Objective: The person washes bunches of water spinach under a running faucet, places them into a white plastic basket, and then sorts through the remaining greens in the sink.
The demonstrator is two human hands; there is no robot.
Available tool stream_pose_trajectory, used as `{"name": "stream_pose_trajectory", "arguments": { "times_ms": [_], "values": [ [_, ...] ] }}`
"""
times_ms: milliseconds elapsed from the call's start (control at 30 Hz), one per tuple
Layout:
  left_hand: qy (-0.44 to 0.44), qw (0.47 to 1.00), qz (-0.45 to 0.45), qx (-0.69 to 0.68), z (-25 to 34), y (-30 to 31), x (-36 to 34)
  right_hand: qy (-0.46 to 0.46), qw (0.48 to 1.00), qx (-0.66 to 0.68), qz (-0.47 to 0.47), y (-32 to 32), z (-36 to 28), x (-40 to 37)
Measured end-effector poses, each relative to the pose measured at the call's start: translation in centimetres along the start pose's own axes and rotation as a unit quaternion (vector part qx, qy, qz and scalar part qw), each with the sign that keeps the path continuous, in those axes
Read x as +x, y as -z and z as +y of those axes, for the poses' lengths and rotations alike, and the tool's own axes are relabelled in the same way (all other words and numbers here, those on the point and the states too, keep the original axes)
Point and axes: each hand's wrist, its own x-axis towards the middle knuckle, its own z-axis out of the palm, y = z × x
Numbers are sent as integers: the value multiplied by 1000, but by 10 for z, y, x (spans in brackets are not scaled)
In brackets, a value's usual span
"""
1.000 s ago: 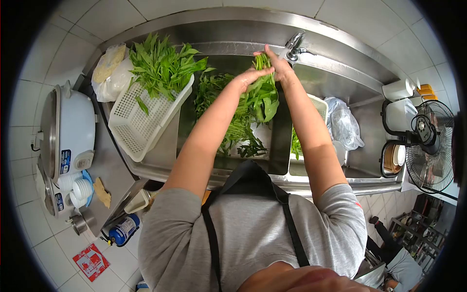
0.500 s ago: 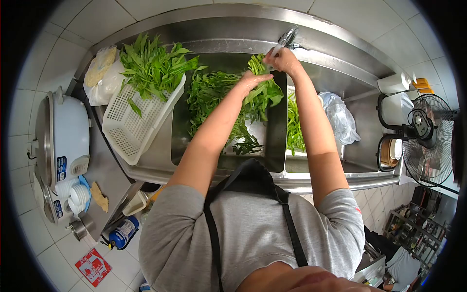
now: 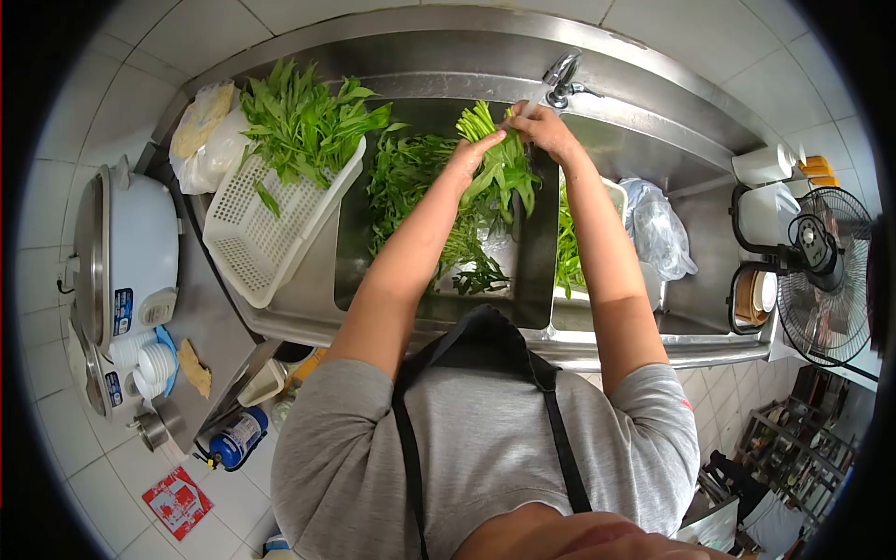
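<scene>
My left hand (image 3: 473, 157) is closed around a bunch of leafy greens (image 3: 504, 182) above the left sink basin. The cut stem ends point up toward the tap, and the leaves hang down. My right hand (image 3: 544, 131) is at the bunch's right side, fingers curled in against it and partly hidden, just under the running tap (image 3: 562, 70). Water falls onto the fingers. More loose greens (image 3: 401, 187) fill the basin below my left forearm, with some leaves (image 3: 481, 275) in the water near its front.
A white perforated basket (image 3: 247, 233) with greens (image 3: 308, 126) stands left of the basin. In the right basin are a white container holding greens (image 3: 567, 252) and a clear plastic bag (image 3: 661, 229). A fan (image 3: 826, 280) stands far right, a large cooker (image 3: 140, 252) far left.
The bunch has turned so its stem ends stand more upright, a little to the left. My right hand has come lower and closer to it. The view has shifted slightly.
</scene>
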Motion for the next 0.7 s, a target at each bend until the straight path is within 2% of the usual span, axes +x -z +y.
{"name": "stream_pose_trajectory", "arguments": {
  "times_ms": [33, 67, 100, 167, 333, 400, 433, 467, 533, 567, 600, 667, 700],
  "values": [
    [-39, 998, 0, 43, -4, 2, 5, 1, 1000, -1, -1, -1, -2, 1],
    [-41, 998, 2, 43, -9, 5, 8, -10, 999, 26, 32, -2, -3, 1],
    [-28, 999, 14, 18, -10, 4, 6, -21, 996, 54, 65, -5, -5, 0],
    [-9, 999, 45, -27, -11, 6, 7, -1, 994, 79, 70, -2, -11, -2],
    [-4, 997, 77, 0, -23, 39, 7, 34, 987, 94, 129, 4, -22, -3],
    [-11, 983, 178, 54, -27, 49, 4, 50, 984, 106, 133, 6, -22, 0],
    [16, 972, 222, 78, -16, 42, -8, 32, 978, 169, 115, 7, -26, -1],
    [15, 971, 223, 80, -10, 40, -15, 13, 968, 231, 95, 7, -29, -1],
    [30, 975, 210, 71, -5, 40, -22, 17, 965, 244, 97, 4, -25, 2],
    [-16, 984, 166, 66, -12, 46, -15, 24, 968, 245, 38, 3, -21, 6],
    [-17, 984, 167, 66, -10, 44, -14, 32, 969, 245, -21, 0, -21, 7],
    [-51, 989, 91, 105, -7, 36, -12, 6, 977, 213, -30, -8, -19, 4],
    [-48, 996, 26, 74, -6, 32, -9, -16, 997, 73, 18, -19, -25, -1]
  ]
}}
